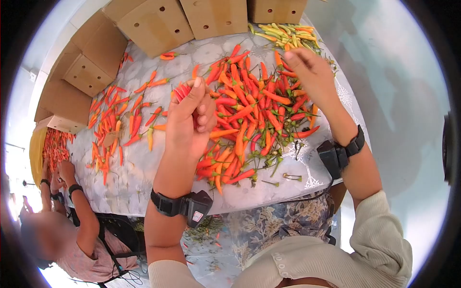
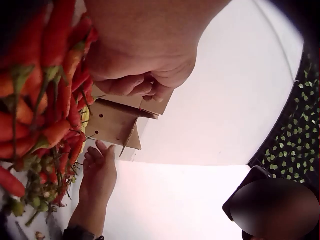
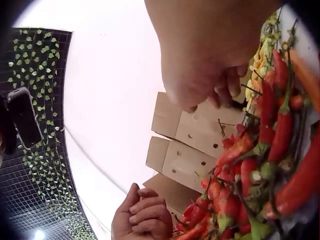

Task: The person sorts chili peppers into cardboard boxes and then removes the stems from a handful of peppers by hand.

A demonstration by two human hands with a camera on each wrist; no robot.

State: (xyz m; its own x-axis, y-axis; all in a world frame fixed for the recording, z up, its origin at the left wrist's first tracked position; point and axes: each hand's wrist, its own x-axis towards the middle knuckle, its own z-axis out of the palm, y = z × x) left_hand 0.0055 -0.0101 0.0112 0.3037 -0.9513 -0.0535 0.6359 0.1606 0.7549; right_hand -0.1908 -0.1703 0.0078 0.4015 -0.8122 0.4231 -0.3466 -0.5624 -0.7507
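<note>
Curled around several red chili peppers (image 1: 178, 92), my left hand (image 1: 192, 120) is raised above the left side of the main pile, thumb up. Its fingers are folded in the left wrist view, where the hand (image 2: 145, 55) hides what it holds. My right hand (image 1: 314, 77) hovers over the upper right of the pile, its fingers relaxed and bent, with no pepper visible in it. Orange peppers lie just by its fingertips. The main pile of red and orange peppers (image 1: 240, 110) spreads between both hands, green stems showing among them.
Yellow-green peppers (image 1: 283, 33) lie at the back right. Cardboard boxes (image 1: 156, 26) line the back and left edges. Looser peppers (image 1: 108, 115) are scattered left on the patterned tablecloth (image 1: 139, 177). Another person (image 1: 86, 230) works at the far left beside a red pile (image 1: 55, 149).
</note>
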